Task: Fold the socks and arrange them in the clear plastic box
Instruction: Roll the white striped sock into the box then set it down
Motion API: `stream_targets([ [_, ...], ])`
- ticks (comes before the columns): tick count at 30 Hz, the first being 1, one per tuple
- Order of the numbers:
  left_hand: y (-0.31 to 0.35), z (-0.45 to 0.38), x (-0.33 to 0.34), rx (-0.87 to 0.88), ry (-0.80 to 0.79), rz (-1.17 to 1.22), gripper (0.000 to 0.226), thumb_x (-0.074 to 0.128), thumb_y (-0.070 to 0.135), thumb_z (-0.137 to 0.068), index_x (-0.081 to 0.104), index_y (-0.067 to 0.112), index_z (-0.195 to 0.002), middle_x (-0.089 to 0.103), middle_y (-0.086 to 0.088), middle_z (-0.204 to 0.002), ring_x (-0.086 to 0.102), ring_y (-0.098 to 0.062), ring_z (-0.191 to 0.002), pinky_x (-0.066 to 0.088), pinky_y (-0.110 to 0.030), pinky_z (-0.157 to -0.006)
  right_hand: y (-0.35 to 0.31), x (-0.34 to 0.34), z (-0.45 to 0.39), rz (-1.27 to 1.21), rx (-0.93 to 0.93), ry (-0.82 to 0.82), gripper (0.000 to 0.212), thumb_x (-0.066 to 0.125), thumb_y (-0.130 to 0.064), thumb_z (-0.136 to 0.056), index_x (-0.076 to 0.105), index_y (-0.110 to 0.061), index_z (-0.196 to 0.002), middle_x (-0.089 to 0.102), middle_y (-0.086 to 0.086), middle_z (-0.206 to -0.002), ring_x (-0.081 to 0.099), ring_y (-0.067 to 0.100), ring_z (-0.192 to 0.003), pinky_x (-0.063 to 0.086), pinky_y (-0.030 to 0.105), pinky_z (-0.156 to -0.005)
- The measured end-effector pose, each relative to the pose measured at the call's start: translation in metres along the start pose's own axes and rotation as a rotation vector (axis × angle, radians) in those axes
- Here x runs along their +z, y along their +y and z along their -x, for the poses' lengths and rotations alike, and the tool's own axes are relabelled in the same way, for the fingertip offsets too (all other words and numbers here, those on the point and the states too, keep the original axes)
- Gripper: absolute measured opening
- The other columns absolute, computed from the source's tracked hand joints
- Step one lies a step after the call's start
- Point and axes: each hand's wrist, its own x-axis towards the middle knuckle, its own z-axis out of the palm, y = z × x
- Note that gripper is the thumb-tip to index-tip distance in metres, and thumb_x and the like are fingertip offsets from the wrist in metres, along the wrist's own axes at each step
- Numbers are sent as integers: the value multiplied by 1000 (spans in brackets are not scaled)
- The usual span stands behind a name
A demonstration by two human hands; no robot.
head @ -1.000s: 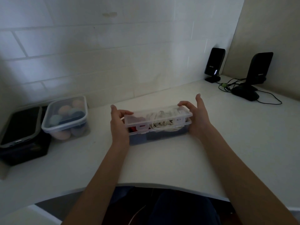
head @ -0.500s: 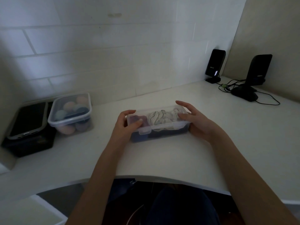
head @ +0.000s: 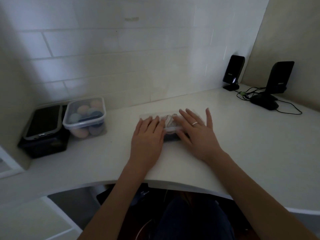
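Pressure should go evenly along both ends of the lid (head: 170, 129) at once, I reckon, so it seats on the clear plastic box (head: 171, 136) in the middle of the tabletop (head: 242, 144) without tipping. Left hand (head: 147, 134) and right hand (head: 195, 129) lie flat on it, palms down, fingers spread, each grip wide open and clasping nothing. Pale socks (head: 168, 121) show between them.

The bench (head: 242, 153) is white, with a curved front edge, and it meets a tiled wall at the back. In the middle stands the clear plastic box (head: 170, 130) with its lid on. At the far left a lidded container (head: 85, 116) stands just beside a black box (head: 43, 144). At the far right stand two black speakers (head: 232, 71) (head: 278, 77) with their cables (head: 287, 108).
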Motion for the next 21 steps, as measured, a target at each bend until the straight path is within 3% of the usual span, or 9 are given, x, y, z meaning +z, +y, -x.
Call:
stream_targets([
  [4,-3,1,1,0,-72,-89,36,44,14,-85,64,11,-116,70,-16,-108,65,-34,-99,48,-43,-97,-7,13,-10,-15,-11,39,43,42,-28,-87,61,-16,-124,65,10,-125,61,31,-116,22,35,-107],
  [7,7,-13,-4,-69,-260,-246,55,30,14,-76,63,21,-120,70,-23,-99,67,-40,-88,54,-45,-85,-18,22,-24,-32,-8,42,45,42,-25,-83,63,-15,-121,67,10,-121,63,32,-113,21,36,-105],
  [9,7,-27,-14,-187,-427,-330,56,26,12,-83,50,22,-133,60,-32,-118,58,-47,-107,44,-51,-98,-30,29,-36,-86,37,12,47,37,-27,-84,60,-20,-124,65,7,-126,58,30,-120,12,37,-110],
  [12,-9,-41,0,-327,-626,-260,53,27,17,-97,11,9,-146,16,-40,-147,18,-56,-135,7,-59,-113,-48,46,-60,-151,91,5,51,28,-33,-86,54,-27,-130,57,3,-136,44,25,-133,-6,38,-114],
  [14,-27,-49,7,-363,-630,-282,57,31,24,-97,8,8,-146,10,-38,-149,12,-55,-137,3,-59,-114,-57,59,-79,-180,95,21,47,32,-33,-89,53,-27,-131,55,4,-138,41,25,-136,-10,40,-114],
  [21,-87,-70,33,-448,-609,-195,65,38,36,-93,13,8,-145,14,-35,-149,14,-52,-136,4,-56,-115,-77,107,-138,-204,57,62,38,50,-26,-89,56,-27,-127,56,4,-135,43,25,-133,-6,39,-113],
])
